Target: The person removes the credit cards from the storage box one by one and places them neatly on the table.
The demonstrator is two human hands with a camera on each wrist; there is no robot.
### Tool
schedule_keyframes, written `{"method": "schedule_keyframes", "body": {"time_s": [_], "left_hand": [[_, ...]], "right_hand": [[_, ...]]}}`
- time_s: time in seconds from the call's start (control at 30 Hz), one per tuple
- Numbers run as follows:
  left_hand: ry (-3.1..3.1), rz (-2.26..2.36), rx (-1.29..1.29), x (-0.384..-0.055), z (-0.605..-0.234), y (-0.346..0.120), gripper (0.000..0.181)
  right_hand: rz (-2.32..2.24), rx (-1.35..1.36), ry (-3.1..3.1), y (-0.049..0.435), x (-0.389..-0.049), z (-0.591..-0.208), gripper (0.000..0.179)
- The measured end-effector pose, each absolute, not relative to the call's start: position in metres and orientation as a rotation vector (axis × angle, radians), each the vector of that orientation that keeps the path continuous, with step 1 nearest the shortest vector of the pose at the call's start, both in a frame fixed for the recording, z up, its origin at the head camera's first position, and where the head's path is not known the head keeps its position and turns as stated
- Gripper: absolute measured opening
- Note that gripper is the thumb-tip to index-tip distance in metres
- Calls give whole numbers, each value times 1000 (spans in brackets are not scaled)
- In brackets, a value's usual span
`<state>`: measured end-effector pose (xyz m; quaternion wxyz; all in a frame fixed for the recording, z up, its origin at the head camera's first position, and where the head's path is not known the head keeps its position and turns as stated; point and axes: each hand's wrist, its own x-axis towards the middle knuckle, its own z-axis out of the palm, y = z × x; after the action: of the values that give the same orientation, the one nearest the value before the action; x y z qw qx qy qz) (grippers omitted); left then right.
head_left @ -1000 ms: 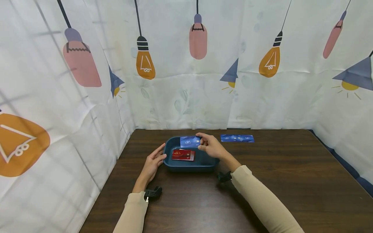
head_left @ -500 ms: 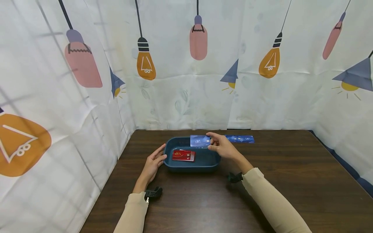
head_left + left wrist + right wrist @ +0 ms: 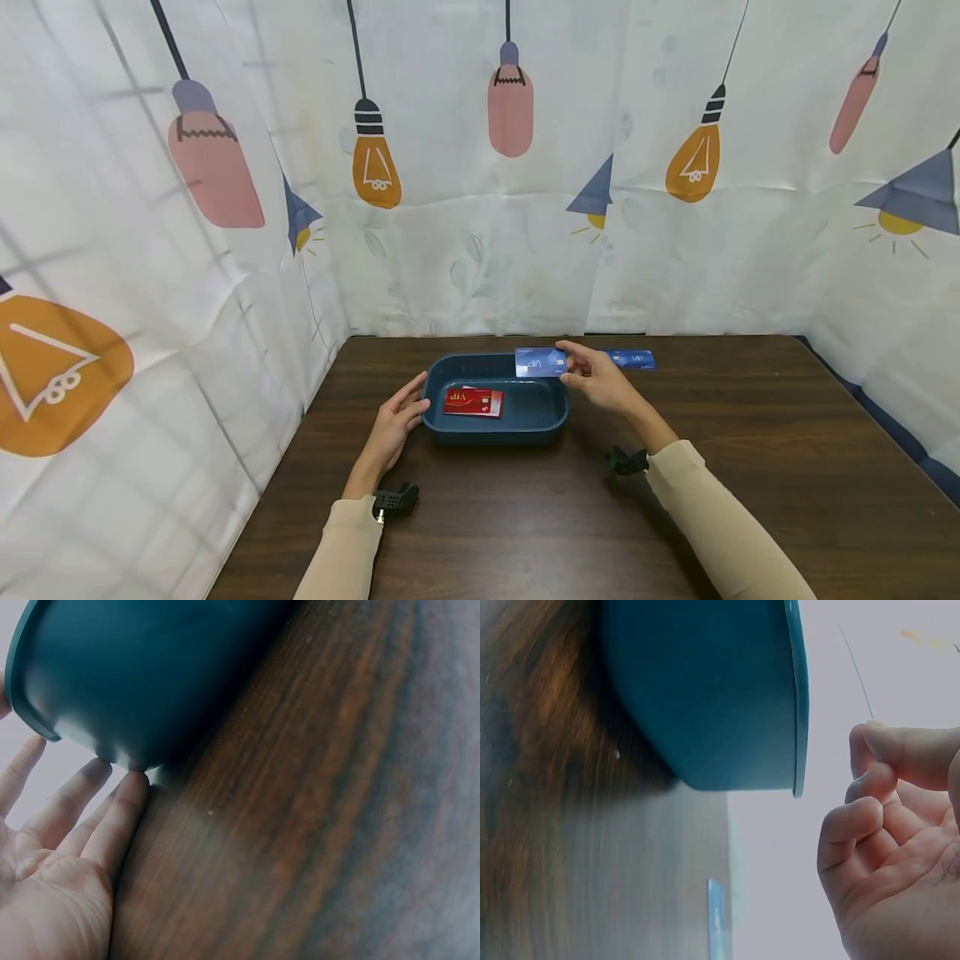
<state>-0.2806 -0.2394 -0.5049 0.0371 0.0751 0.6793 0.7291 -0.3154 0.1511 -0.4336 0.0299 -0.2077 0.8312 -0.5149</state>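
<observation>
A blue VIP card (image 3: 538, 362) is pinched between the thumb and fingers of my right hand (image 3: 596, 377), raised above the back right of a dark teal tray (image 3: 495, 435). Seen edge-on in the right wrist view, the card (image 3: 856, 673) is a thin line, clear of the tray's rim. My left hand (image 3: 392, 423) rests against the tray's left end. In the left wrist view its extended fingers (image 3: 126, 817) touch the outer wall. Inside the tray lies a red VIP card (image 3: 468, 402) on top of at least one other card, mostly hidden.
On the brown table (image 3: 517, 525), right of the tray and behind my right hand, lie blue cards (image 3: 633, 359), partly covered by that hand. A white curtain (image 3: 480, 250) printed with lamps hangs along the table's back and left side.
My right hand has moved to the right with the blue card, from over the tray's middle toward its right end. My left hand stays at the tray, which has barely moved.
</observation>
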Motion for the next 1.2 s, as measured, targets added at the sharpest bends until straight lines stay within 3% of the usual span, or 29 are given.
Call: {"method": "schedule_keyframes", "body": {"time_s": [1.2], "left_hand": [[2084,2239,238,-280,-504,-239,57]], "right_hand": [[-1621,-532,2635,209,-325,-458,55]]}}
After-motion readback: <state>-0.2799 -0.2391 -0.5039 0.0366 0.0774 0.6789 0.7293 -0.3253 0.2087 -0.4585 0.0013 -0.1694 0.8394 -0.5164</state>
